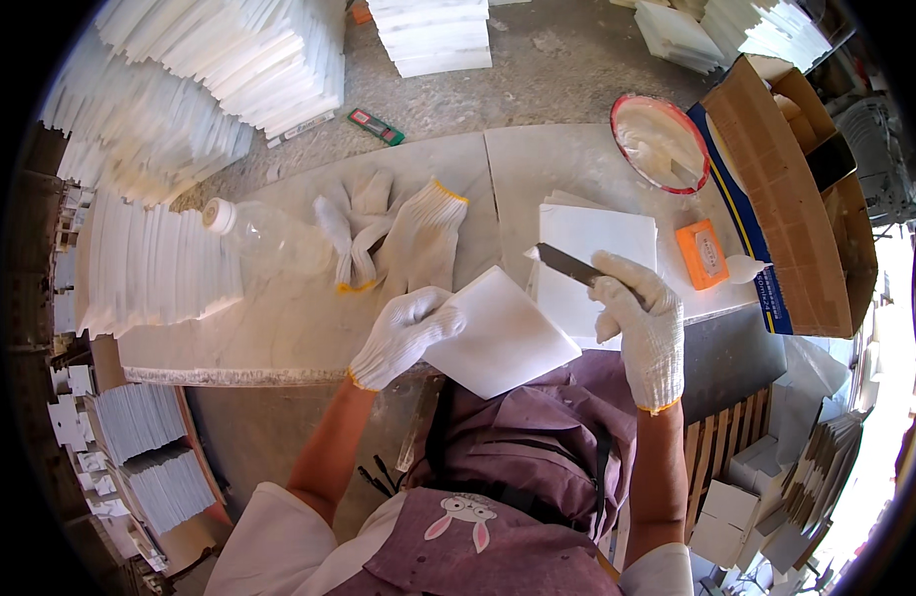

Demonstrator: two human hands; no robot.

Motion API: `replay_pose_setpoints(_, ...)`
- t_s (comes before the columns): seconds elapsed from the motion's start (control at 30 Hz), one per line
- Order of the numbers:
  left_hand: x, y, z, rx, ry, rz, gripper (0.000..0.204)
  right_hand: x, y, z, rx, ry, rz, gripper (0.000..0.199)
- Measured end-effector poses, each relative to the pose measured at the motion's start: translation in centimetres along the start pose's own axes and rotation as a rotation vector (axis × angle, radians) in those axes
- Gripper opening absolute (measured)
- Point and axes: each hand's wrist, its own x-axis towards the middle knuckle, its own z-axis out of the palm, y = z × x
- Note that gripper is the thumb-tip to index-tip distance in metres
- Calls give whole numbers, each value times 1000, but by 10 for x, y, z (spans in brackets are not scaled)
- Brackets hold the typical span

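Note:
My left hand (408, 333), in a white knit glove with a yellow cuff, grips a square white tile (503, 333) by its left edge, tilted over my lap at the table's front. Raised just right of the tile, my gloved right hand (642, 323) is closed round a dark, flat scraper blade (567, 264). A small white dab shows at the blade's tip, which points left. Behind that hand lies a short pile of white tiles (597, 233) on the table. The fingers' undersides are partly hidden.
Spare knit gloves (423, 233) and a clear plastic bottle (279, 233) lie on the table's left. A red-rimmed tub of white paste (657, 144), an orange box (701, 253) and a cardboard box (786, 219) are at right. Tall tile stacks (160, 263) stand at left.

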Motion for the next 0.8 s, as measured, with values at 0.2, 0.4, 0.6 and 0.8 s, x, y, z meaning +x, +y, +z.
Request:
replay_pose_setpoints(0.2, 1, -6, -1, -22, -16, 23, 27, -11, 0, 19, -84, -19, -31, 26)
replay_pose_setpoints(0.4, 0, -4, -1, -21, -27, 35, 26, -14, -3, 23, -163, -3, -102, 26)
replay_pose_setpoints(0.6, 1, -5, -1, -21, -25, 31, 26, -16, -6, 25, -163, 1, -103, 26)
replay_pose_setpoints(0.8, 1, -4, -1, -41, -33, 29, 26, -15, -4, 24, -168, 17, -95, 25)
